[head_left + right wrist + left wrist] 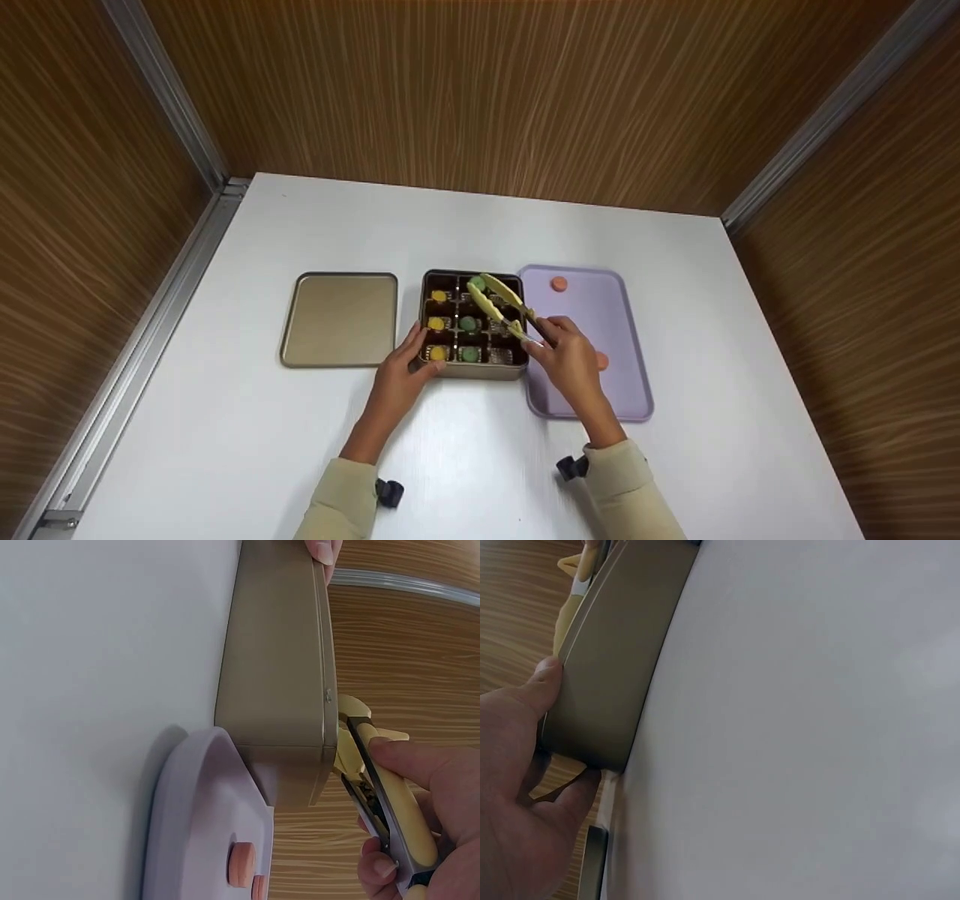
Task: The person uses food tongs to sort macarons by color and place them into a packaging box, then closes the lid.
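Note:
A metal tin box (480,371) with a dark divided insert stands in the middle of the table. My left hand (401,371) holds its front left corner, thumb on the front wall and fingers along the left side. With my right hand (570,360) I grip yellow-tipped tongs (501,288), seen from the side in the right wrist view. Their tips reach over the back middle compartment, around a round green piece (478,284). Two more green pieces (468,323) sit in the middle column. Three yellow pieces (437,324) fill the left column.
A purple tray (600,307) lies against the box's right side, bearing orange discs (559,283), one partly hidden by my right hand. A flat gold-coloured lid (341,322) lies to the left. Wood-grain panels (450,97) enclose the white table (465,450) at back and sides.

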A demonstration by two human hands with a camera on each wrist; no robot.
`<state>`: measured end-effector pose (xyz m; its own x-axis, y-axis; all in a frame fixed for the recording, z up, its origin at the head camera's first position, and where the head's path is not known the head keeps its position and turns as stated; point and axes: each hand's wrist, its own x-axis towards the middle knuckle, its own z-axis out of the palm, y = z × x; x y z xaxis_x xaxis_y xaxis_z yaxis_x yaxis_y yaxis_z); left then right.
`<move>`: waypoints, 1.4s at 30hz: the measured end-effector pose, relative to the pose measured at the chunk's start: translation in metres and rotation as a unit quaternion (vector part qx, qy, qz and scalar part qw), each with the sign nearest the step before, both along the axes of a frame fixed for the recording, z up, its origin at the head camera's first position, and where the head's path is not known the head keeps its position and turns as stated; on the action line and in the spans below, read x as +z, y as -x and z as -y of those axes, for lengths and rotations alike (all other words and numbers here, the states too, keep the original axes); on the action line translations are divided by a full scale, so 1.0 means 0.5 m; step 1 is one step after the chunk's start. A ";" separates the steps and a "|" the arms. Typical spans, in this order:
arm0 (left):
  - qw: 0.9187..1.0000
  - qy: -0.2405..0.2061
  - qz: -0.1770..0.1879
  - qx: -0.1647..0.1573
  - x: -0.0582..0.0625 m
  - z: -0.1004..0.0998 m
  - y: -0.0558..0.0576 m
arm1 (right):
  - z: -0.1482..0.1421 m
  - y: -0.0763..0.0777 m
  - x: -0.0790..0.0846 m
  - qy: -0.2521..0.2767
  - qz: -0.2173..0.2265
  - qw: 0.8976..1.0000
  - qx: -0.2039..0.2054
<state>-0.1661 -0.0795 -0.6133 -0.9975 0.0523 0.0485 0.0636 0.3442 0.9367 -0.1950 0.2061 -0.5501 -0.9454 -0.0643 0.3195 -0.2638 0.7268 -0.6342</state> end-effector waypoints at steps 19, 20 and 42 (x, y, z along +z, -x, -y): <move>1.000 -0.002 0.001 0.001 -0.004 0.003 0.005 | -0.007 -0.004 0.003 0.001 0.016 1.000 -0.017; 1.000 0.000 0.000 0.001 -0.004 0.003 0.005 | -0.009 -0.004 0.003 -0.003 0.013 1.000 -0.022; 1.000 -0.014 0.012 -0.004 -0.009 0.006 0.006 | -0.100 -0.001 0.000 -0.014 -0.003 0.997 -0.069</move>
<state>-0.1693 -0.0827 -0.6178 -0.9978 0.0600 0.0267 0.0444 0.3165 0.9476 -0.1944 0.2561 -0.5503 -0.9437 0.0583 0.3258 -0.1636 0.7734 -0.6125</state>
